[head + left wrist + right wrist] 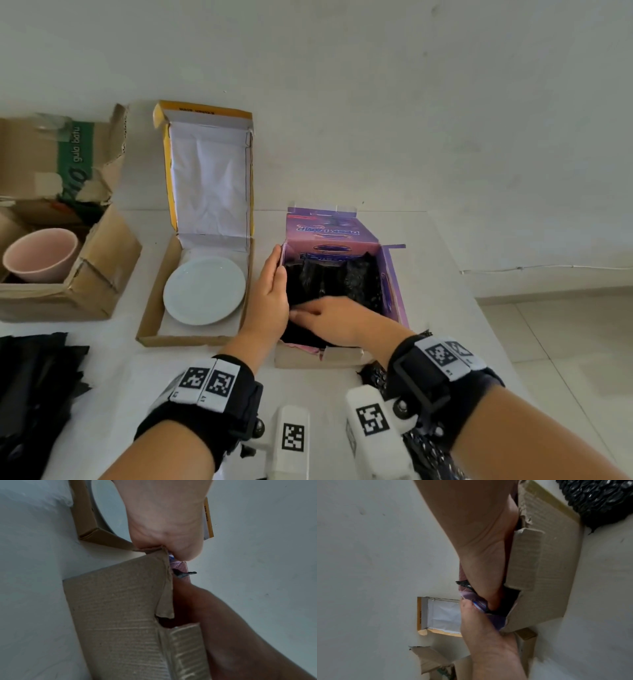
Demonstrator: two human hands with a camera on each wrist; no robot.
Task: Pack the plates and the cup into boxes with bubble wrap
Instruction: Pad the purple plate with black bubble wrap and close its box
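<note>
A purple box (394,274) stands at the table's centre, lined with black bubble wrap (332,277). My left hand (272,291) holds the box's left wall, fingers along the outside and thumb on the rim (467,604). My right hand (329,317) reaches into the box from the near side and presses flat fingers on the wrap; its fingertips are hidden in the right wrist view. A white plate (205,290) lies bare in the open yellow-lidded box (150,318) to the left. A pink cup (41,253) sits in the torn brown carton (102,267) at far left.
A stack of black bubble wrap sheets (34,383) lies at the near left of the white table. Another black sheet (373,373) lies under my right wrist by the purple box's near side. The wall stands just behind the boxes; the table edge and the floor are to the right.
</note>
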